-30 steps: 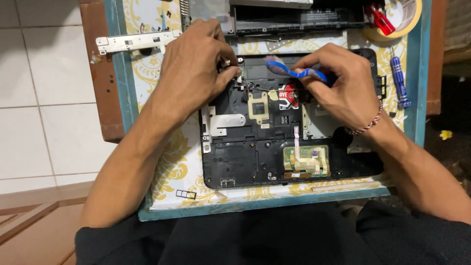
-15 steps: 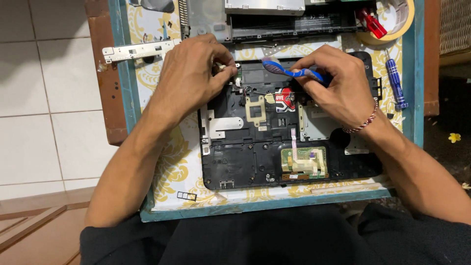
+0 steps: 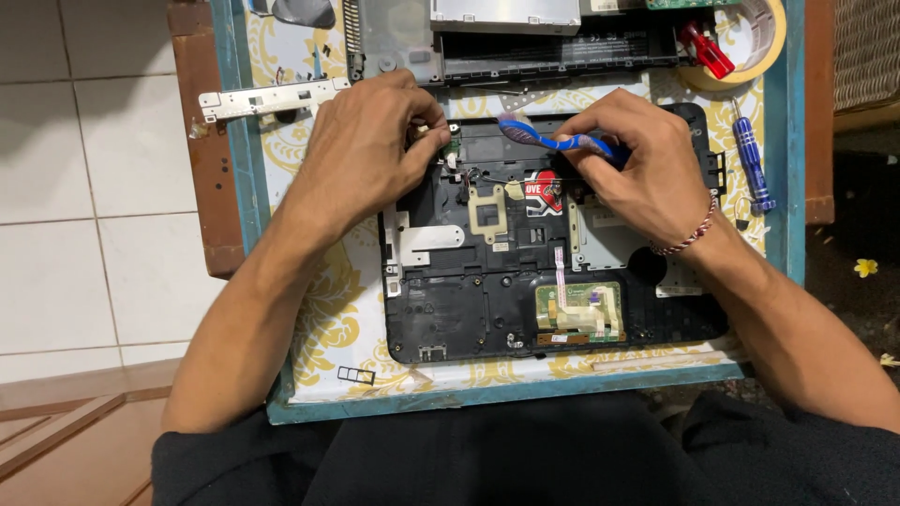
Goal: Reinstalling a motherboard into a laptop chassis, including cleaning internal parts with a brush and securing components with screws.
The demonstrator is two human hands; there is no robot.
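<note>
The opened black laptop shell (image 3: pixel 487 309) lies across a small table (image 3: pixel 525 389) with a teal rim and a yellow-patterned cover, filling most of its width. The left hand (image 3: pixel 361 150) pinches a small part at the shell's upper left corner, fingers curled tight. The right hand (image 3: pixel 647 169) grips a blue toothbrush (image 3: pixel 553 141) over the shell's top edge. A blue screwdriver (image 3: pixel 753 159) lies by the right rim, a metal bracket (image 3: pixel 267 96) at the left. White floor tiles (image 3: pixel 84 187) spread beyond.
</note>
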